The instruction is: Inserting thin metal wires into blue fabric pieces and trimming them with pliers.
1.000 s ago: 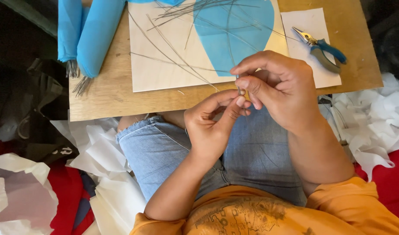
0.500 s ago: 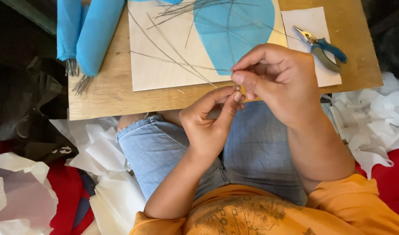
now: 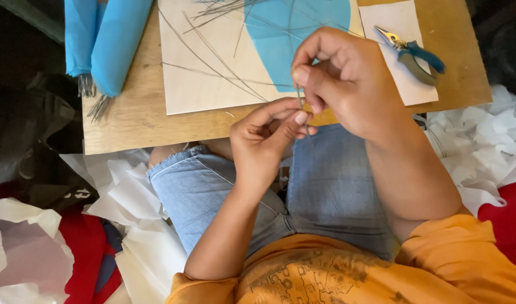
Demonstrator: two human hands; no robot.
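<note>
Crumpled white and red paper lies heaped on the floor along the left, with a dark bag above it, leaving little free room beside the wooden desk. At the desk's far left corner rest two blue rolls, side by side, with wire ends poking out toward the near edge. To their right a pale sheet covers the middle of the desk, a blue paper shape on it and many loose thin wires strewn across both, too many to count. The near edge stands bare along its left half.

Just off that near edge, over the lap in blue jeans, the left hand pinches a single thin wire between thumb and fingertips. The right hand is closed on the same wire just above, thumb and forefinger pressed together, the two hands touching. Since a moment ago the right hand has risen a little farther over the desk edge, while the left stays put.

At the far right corner one pair of blue-handled pliers lies on a small white sheet, clear of both hands. More white paper piles up beyond the right edge.
</note>
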